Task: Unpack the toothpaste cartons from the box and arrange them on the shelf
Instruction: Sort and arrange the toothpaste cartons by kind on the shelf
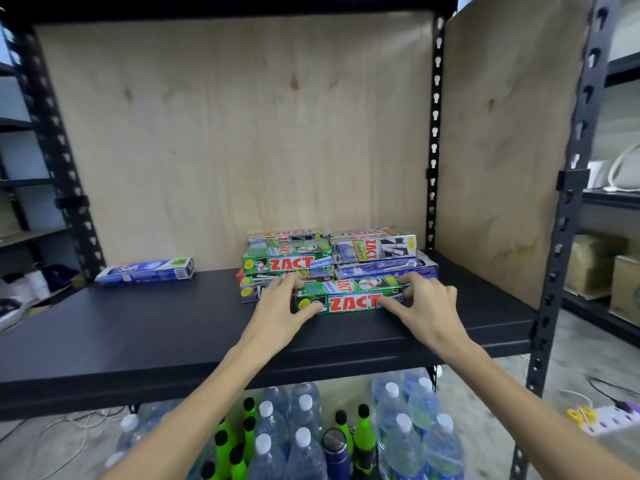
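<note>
glossy cardbd cartons (349, 297), matt black shelf (138, 334), plywood back (242, 133)

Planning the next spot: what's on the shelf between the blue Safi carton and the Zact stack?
Nothing; the head view shows only bare black shelf between the Safi carton and the Zact stack.

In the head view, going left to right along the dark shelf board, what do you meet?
Blue Safi carton lying alone at the left → left hand → green Zact carton gripped at both ends → right hand → black upright post at the shelf's right edge.
</note>
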`<control>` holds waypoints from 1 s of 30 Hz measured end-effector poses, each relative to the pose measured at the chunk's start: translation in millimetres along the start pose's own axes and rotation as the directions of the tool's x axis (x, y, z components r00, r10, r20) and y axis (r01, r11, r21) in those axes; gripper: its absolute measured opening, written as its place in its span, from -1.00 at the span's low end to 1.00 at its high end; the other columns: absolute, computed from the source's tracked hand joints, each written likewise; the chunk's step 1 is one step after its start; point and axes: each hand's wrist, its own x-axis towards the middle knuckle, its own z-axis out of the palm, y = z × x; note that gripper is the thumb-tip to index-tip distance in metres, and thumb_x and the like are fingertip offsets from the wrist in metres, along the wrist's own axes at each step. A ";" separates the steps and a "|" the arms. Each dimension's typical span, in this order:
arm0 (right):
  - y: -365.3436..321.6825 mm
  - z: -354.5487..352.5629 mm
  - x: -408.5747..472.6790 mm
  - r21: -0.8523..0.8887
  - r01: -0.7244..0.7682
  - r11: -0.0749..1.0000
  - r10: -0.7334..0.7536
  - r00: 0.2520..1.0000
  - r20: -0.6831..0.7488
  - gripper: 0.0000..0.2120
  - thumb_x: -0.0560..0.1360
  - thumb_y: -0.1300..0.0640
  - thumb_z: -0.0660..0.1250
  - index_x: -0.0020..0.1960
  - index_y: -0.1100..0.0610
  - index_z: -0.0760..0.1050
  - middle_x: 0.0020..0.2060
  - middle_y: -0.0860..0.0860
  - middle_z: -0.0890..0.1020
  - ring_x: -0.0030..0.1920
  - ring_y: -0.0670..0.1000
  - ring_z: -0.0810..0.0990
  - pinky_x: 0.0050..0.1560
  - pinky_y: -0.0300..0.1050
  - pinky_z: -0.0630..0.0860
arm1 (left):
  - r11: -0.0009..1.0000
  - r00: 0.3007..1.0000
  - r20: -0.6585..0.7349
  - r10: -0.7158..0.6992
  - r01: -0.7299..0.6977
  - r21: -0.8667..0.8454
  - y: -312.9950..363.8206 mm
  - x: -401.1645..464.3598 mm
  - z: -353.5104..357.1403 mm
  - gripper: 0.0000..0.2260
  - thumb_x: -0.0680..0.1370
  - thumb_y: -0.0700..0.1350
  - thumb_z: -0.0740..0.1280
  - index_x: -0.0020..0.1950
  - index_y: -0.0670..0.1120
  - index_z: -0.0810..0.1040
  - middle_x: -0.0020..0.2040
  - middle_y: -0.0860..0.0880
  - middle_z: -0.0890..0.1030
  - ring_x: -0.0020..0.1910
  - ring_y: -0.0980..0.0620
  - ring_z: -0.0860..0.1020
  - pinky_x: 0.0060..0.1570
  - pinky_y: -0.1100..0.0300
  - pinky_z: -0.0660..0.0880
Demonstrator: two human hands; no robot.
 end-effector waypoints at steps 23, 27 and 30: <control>-55.3 28.6 8.4 0.011 0.151 0.989 -0.151 0.985 0.078 -0.48 0.50 -0.21 0.40 0.37 -0.02 0.44 -0.02 -0.16 0.70 0.22 0.01 0.52 0.24 0.06 0.28 | 0.963 0.987 -0.158 0.021 0.023 0.268 -62.4 -8.0 -50.3 -0.42 0.49 0.23 0.43 0.42 0.04 0.39 0.41 0.09 0.41 0.42 0.05 0.28 0.40 0.02 0.25; -13.8 2.8 14.9 -0.054 0.046 0.997 -0.047 0.999 -0.009 -0.49 0.49 -0.18 0.42 0.36 0.00 0.47 0.06 -0.10 0.67 0.24 0.06 0.48 0.19 0.07 0.31 | 0.972 0.978 -0.165 0.131 -0.093 0.216 -14.2 0.7 -19.1 -0.48 0.53 0.23 0.35 0.43 0.04 0.41 0.41 0.09 0.43 0.45 0.07 0.30 0.44 0.06 0.22; 18.0 -10.1 18.4 -0.095 0.000 0.995 -0.003 0.999 -0.034 -0.46 0.46 -0.14 0.47 0.36 0.03 0.46 0.15 0.00 0.61 0.21 0.12 0.47 0.14 0.09 0.36 | 0.959 0.974 -0.120 0.194 -0.162 0.232 23.2 11.9 12.8 -0.51 0.58 0.23 0.29 0.44 0.04 0.42 0.41 0.10 0.44 0.45 0.05 0.30 0.45 0.09 0.18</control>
